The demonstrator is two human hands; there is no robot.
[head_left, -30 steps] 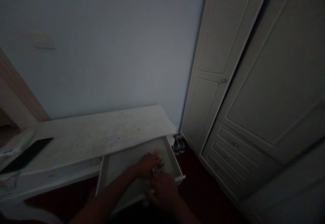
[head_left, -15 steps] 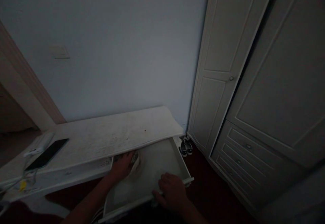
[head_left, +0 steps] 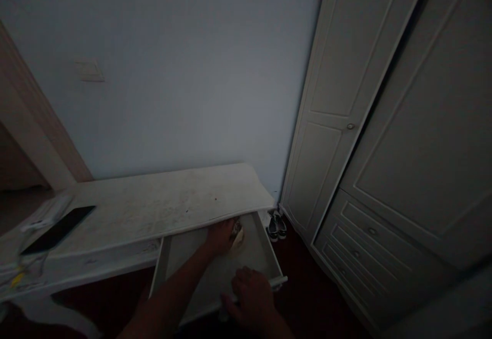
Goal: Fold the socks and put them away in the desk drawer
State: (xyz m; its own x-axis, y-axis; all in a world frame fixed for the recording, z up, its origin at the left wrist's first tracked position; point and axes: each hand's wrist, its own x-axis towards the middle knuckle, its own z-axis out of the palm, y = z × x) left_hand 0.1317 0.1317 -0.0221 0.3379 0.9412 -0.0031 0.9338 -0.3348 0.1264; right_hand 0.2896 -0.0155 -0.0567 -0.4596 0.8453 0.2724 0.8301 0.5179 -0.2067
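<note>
Crumpled cloth (head_left: 238, 238), pale with a darker patterned patch, on the floor of the pulled-out drawer (head_left: 269, 249). Lies toward the drawer's right rear corner, near the worktop's front edge. Visible part is longer than wide, its long axis running roughly front to back; pale end toward the drawer front, patterned end toward the rear. Rest of it hidden under the hand.

Left hand (head_left: 221, 236) comes in over the drawer's left front corner, fingers closed down on the bunched cloth, which bulges out on the right side; fingertips too dim to make out. Right hand (head_left: 251, 293) straddles the drawer's front edge, right of middle: fingers bent inside, thumb apart and outside. Cannot tell whether it squeezes the board.

White worktop (head_left: 165, 195) behind, stained, against the pale wall (head_left: 200, 72). Near its left edge: flat dark slab (head_left: 59, 230), slanting from the front edge back to the right, white object (head_left: 46, 213) just beside.

Dark shoes (head_left: 277, 226) on the floor past the worktop's right front corner; pale wardrobe (head_left: 311, 175) beyond.
</note>
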